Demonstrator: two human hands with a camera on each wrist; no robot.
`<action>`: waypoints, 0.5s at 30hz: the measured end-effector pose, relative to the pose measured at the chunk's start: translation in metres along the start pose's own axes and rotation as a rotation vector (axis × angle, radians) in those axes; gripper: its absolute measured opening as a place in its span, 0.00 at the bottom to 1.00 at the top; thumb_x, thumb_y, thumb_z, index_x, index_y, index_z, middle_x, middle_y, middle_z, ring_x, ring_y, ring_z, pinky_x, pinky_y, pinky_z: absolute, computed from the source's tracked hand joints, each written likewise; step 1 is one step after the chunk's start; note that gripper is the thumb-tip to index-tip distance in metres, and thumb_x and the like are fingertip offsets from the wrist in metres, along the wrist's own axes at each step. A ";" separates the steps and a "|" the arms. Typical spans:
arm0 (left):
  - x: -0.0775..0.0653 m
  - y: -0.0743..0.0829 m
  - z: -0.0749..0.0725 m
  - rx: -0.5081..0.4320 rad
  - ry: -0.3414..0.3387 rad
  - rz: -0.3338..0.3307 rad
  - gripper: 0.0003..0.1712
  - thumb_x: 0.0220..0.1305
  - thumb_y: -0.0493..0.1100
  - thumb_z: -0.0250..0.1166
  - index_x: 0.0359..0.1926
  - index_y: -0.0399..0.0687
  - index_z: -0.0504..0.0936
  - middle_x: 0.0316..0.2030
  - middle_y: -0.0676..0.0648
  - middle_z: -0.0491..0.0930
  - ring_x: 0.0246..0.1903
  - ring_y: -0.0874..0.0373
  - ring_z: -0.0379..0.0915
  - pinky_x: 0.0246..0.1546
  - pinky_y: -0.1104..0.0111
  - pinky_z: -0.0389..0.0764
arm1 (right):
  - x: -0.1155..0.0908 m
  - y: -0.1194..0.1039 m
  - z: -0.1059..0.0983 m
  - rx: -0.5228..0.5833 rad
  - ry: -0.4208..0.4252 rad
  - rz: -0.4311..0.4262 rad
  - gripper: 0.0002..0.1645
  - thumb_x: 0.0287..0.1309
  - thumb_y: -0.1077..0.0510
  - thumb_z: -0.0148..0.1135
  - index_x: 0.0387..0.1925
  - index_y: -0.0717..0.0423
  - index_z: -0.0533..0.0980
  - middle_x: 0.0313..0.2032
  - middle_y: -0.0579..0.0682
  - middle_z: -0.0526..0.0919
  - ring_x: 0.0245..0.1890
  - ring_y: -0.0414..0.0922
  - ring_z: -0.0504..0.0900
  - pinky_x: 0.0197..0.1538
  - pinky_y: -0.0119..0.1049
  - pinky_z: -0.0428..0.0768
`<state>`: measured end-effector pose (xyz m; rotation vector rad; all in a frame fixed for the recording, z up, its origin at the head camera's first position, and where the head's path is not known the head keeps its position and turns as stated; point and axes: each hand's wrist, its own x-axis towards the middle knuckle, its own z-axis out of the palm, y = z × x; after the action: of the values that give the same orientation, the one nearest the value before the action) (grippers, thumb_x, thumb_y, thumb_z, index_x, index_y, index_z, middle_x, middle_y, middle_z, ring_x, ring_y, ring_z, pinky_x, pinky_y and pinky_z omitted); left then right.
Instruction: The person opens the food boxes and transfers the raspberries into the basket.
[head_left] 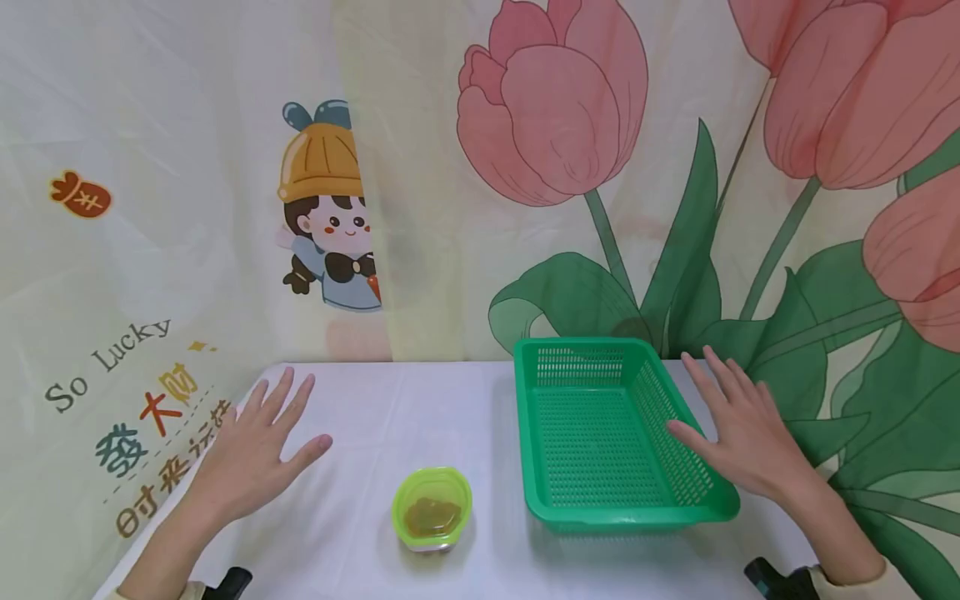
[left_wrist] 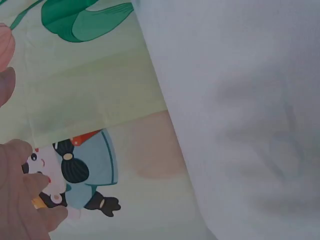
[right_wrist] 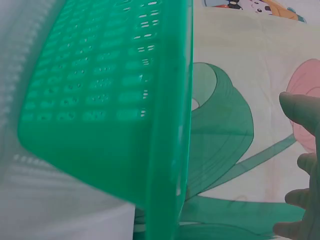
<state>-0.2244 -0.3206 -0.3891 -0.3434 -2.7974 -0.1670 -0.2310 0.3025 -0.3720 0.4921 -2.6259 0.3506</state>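
My left hand (head_left: pixel 251 458) hovers over the left part of the white table, fingers spread and holding nothing. Over the right side of a green plastic basket (head_left: pixel 540 515), my right hand (head_left: pixel 750 433) is held with its fingers extended, nothing in it. Between the hands stands a small round tub (head_left: pixel 432 473) with a yellow-green rim; something brownish shows in it, its kind unclear. In the right wrist view the slotted basket wall (right_wrist: pixel 90 90) fills the left, and the right hand's fingers (right_wrist: pixel 302 112) appear at the right edge. The left wrist view catches the left hand's fingers (left_wrist: pixel 25 185) at lower left.
A white cloth (head_left: pixel 337 533) covers the table. Behind it hangs a printed curtain (head_left: pixel 420 167) with pink tulips, leaves and a cartoon figure, meeting the table's far edge. The basket takes up the right part of the table, right of the tub.
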 end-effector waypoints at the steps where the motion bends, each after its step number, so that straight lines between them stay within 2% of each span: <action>1: 0.000 0.001 0.001 -0.024 -0.003 0.001 0.55 0.75 0.71 0.57 0.87 0.53 0.43 0.85 0.37 0.41 0.81 0.26 0.37 0.69 0.22 0.46 | 0.001 -0.002 0.000 0.016 0.005 -0.007 0.56 0.69 0.37 0.66 0.86 0.46 0.48 0.82 0.65 0.52 0.77 0.74 0.55 0.65 0.85 0.54; 4: 0.001 0.005 0.005 -0.082 -0.024 -0.008 0.55 0.75 0.70 0.57 0.87 0.53 0.42 0.85 0.37 0.41 0.80 0.26 0.40 0.69 0.24 0.54 | 0.007 -0.009 0.001 0.056 0.012 -0.029 0.55 0.70 0.39 0.66 0.86 0.47 0.50 0.82 0.64 0.54 0.77 0.72 0.56 0.67 0.82 0.57; 8: 0.002 0.012 0.014 -0.165 -0.048 -0.032 0.54 0.75 0.70 0.58 0.87 0.56 0.42 0.85 0.37 0.44 0.79 0.26 0.45 0.60 0.23 0.66 | 0.016 -0.021 0.002 0.093 -0.005 -0.036 0.54 0.71 0.39 0.66 0.86 0.47 0.50 0.82 0.63 0.55 0.77 0.71 0.59 0.67 0.79 0.62; 10: 0.003 0.015 0.018 -0.228 -0.052 -0.037 0.54 0.76 0.69 0.59 0.87 0.56 0.43 0.85 0.37 0.45 0.79 0.27 0.47 0.58 0.22 0.66 | 0.020 -0.028 0.002 0.124 -0.029 -0.026 0.53 0.72 0.39 0.65 0.86 0.46 0.49 0.82 0.63 0.54 0.76 0.71 0.60 0.66 0.79 0.64; 15: 0.006 0.025 0.027 -0.400 -0.052 -0.033 0.53 0.76 0.65 0.62 0.87 0.54 0.45 0.84 0.36 0.48 0.80 0.28 0.46 0.68 0.24 0.56 | 0.028 -0.044 0.007 0.209 -0.089 -0.010 0.52 0.73 0.39 0.64 0.86 0.47 0.49 0.83 0.61 0.54 0.77 0.70 0.60 0.65 0.79 0.67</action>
<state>-0.2319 -0.2909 -0.4107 -0.3973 -2.8081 -0.7393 -0.2402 0.2523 -0.3578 0.6014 -2.6850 0.6172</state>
